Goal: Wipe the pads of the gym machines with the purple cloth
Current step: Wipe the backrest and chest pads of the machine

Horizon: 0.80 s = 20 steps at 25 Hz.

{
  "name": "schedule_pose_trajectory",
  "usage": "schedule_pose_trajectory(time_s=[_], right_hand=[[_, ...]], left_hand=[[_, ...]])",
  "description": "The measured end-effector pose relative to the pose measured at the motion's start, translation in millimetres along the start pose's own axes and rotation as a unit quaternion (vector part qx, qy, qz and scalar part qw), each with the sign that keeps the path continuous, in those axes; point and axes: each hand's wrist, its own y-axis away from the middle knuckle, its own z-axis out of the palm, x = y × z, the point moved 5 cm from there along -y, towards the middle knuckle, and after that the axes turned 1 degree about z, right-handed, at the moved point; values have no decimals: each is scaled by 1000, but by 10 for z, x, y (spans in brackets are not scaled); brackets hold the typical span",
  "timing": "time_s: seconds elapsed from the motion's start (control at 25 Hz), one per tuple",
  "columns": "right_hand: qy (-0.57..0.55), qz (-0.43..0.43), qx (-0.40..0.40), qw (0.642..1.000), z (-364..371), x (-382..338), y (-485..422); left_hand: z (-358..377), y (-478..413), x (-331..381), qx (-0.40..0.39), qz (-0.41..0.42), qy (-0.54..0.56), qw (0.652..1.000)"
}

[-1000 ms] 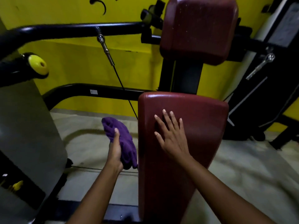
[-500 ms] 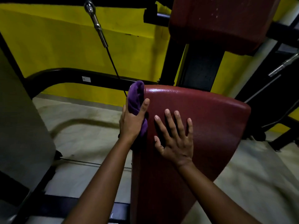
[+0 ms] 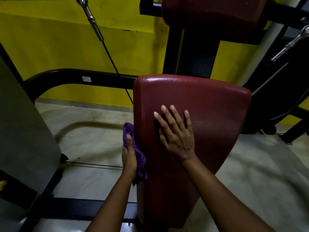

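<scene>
Pressing the purple cloth [image 3: 141,163] against the side edge of the lower pad [image 3: 214,124], your left hand [image 3: 129,159] grasps it as a bunched wad, thumb laid straight up along the fabric. The other fingers are hidden behind the cloth, so you cannot see how far they wrap. The cloth sits at nine o'clock on the pad, about halfway down that edge, touching the vinyl. Bunched that way, it probably gives you a thick, firm face to rub along the narrow side.

Your right hand [image 3: 177,139] lies released and flat on the front of the pad, fingers spread and pointing toward eleven o'clock, holding nothing. It looks like a brace: the pad stands tilted on its post, and a palm on the face would steady it against the sideways push of the wipe.

The front face carries a faint sheen near three o'clock of your right hand, though whether that is moisture or reflected light is hard to tell. The upper pad [image 3: 212,15] hangs at twelve o'clock, well apart from both hands and, by my reading, not yet reached.

A cable [image 3: 113,64] runs down at ten o'clock, near the cloth side; mind it on long strokes.

No bucket, bottle or other container shows anywhere.
</scene>
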Motion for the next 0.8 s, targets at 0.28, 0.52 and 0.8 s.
schedule_pose_trajectory(time_s=[0.28,0.52,0.8], right_hand=[[65,-43,-6,997,423,-292,1291],[55,-17,80,995,474,-321,1323],[12,21,16,1000,476,-468,1424]], left_hand=[[-32,-205,-234,22,109,77,991],[-96,-27,-984,113,98,40,988],[-241,75,-1648,67,-30,3,997]])
